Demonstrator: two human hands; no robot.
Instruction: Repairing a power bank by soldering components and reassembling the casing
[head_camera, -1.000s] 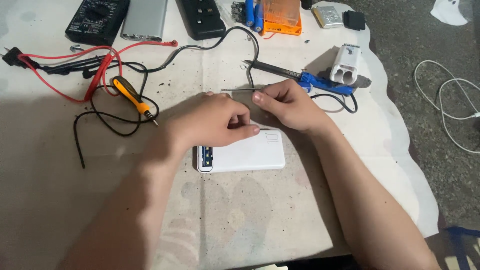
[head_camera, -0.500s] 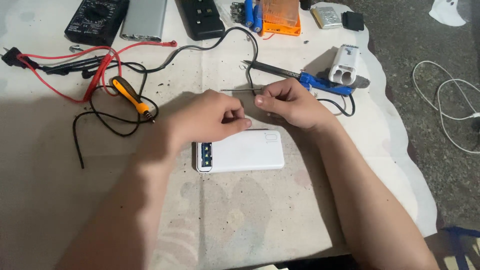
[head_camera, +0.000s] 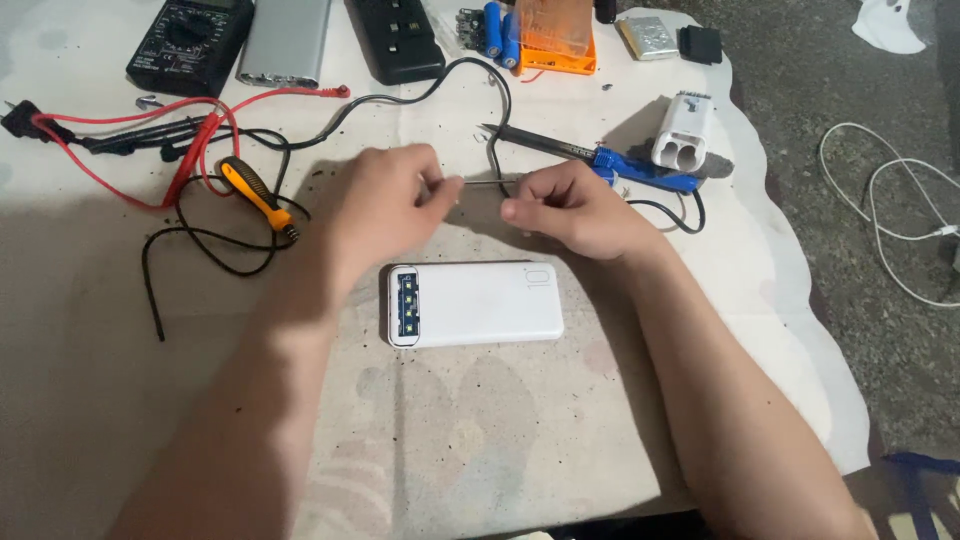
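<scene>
Your left hand and right hand each pinch one end of a thin metal rod, fingers closed on it, holding it level just above the desk. A white power bank lies flat just below both hands, and an orange-handled screwdriver rests to your left.

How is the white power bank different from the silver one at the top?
The white power bank lies near the hands, whole in view, longways across the table. The silver power bank lies at the far edge, partly cut off by the picture, longways pointing away. Both are flat rectangular blocks.
</scene>
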